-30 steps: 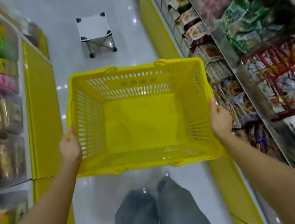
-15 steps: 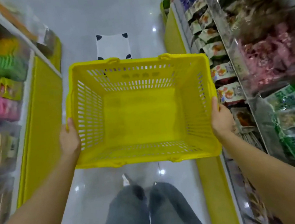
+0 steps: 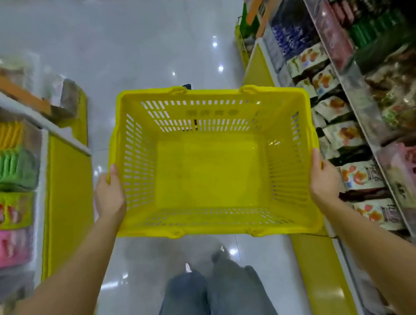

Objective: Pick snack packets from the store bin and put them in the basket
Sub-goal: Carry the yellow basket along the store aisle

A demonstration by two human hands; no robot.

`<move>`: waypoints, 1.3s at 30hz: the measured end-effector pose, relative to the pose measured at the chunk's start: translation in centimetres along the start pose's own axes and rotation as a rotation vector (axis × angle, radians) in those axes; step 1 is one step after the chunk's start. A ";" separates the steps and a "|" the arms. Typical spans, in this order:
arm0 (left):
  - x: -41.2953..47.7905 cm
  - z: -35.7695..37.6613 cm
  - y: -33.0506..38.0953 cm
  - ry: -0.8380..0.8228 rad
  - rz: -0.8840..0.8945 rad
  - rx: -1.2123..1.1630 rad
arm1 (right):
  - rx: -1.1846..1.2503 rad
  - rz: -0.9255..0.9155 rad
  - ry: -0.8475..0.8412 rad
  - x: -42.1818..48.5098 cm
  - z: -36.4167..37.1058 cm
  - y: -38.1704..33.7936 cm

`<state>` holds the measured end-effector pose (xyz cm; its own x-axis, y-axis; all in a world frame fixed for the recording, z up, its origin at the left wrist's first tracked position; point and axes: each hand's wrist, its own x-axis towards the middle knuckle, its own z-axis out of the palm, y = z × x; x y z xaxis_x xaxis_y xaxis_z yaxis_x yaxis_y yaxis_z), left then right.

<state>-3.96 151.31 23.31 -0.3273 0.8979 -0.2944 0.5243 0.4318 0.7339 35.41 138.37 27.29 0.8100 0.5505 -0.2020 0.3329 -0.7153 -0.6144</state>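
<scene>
Further up the aisle now, our left hand (image 3: 110, 194) and right hand (image 3: 324, 177) grip the side rims of the empty basket (image 3: 208, 172); snack packets (image 3: 359, 176) line the shelf (image 3: 360, 119) edge just beside the right one.

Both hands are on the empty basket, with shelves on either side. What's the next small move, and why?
Probably let the right hand go of the yellow basket and reach for the snack packets just beside it, while the left hand holds on: the basket is empty.
</scene>
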 end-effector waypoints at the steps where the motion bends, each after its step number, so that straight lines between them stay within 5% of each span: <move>1: 1.8 0.7 1.3 -0.010 0.018 0.001 | 0.005 0.020 0.010 1.3 0.6 -0.8; 18: 27.7 13.4 21.3 -0.171 0.163 0.083 | 0.029 0.218 0.078 22.8 8.8 -15.7; 29: 42.8 19.6 31.4 -0.352 0.264 0.199 | 0.132 0.426 0.276 26.1 15.2 -21.7; 39: 47.3 28.5 40.4 -0.470 0.450 0.372 | 0.278 0.725 0.405 27.9 18.0 -21.8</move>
<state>24.18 213.73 21.61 0.3079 0.9008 -0.3063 0.7869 -0.0601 0.6142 42.06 177.10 21.33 0.9032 -0.2321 -0.3611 -0.4176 -0.6700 -0.6138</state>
